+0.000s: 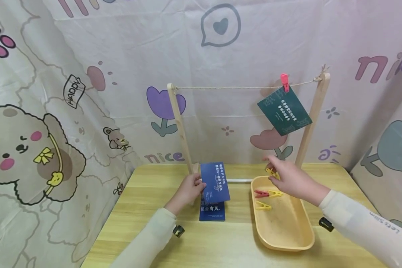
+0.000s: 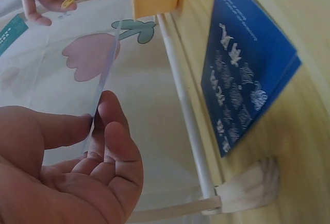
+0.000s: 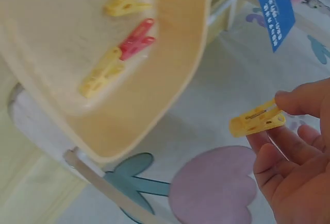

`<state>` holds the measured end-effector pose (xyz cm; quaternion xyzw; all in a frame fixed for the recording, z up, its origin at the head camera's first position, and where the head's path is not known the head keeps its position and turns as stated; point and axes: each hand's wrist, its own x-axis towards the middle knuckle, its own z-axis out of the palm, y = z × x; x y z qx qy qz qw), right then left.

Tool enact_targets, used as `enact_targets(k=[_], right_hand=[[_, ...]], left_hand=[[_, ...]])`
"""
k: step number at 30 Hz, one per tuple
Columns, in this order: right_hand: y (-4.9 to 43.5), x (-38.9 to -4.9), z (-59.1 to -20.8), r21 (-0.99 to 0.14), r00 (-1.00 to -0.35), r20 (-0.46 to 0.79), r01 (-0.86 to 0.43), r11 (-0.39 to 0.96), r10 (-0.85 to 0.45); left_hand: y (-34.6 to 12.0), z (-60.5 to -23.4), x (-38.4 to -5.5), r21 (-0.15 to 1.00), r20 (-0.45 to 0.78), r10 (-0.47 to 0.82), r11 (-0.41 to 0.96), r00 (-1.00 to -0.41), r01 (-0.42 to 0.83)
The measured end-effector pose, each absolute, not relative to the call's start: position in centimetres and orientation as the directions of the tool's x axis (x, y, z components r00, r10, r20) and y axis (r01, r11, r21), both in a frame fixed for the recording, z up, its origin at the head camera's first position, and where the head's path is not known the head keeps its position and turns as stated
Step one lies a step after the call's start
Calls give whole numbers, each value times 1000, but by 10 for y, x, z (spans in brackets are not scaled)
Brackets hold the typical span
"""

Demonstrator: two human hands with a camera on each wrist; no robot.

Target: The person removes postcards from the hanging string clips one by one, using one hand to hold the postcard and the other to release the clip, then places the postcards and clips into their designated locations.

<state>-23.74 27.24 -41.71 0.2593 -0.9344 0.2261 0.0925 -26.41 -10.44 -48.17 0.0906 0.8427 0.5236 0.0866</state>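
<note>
My left hand (image 1: 188,189) pinches a blue card (image 1: 216,181) by its left edge, between thumb and fingers; the left wrist view shows this card edge-on. Below it, more blue cards (image 1: 212,215) lie on the table, partly covered from the head view. Over the far end of the tray, my right hand (image 1: 289,176) pinches a yellow clothespin (image 3: 257,120) by its handle end. A pink clothespin (image 1: 284,82) holds a green card (image 1: 284,111), hanging tilted, on the string (image 1: 227,88) near the right post.
A yellow tray (image 1: 284,243) at the right holds a red clothespin (image 1: 261,193) and two yellow clothespins (image 1: 263,206). The wooden frame has a left post (image 1: 179,123), a right post (image 1: 313,119) and a white bar (image 1: 239,181) low between them. Patterned cloth hangs behind.
</note>
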Motion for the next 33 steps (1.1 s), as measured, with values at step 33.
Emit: enact_targets(k=[33], right_hand=[[284, -229, -500, -316, -842, 107, -532, 785, -528]], left_hand=[[-118, -524, -265, 834, -161, 290, 551, -943, 27]])
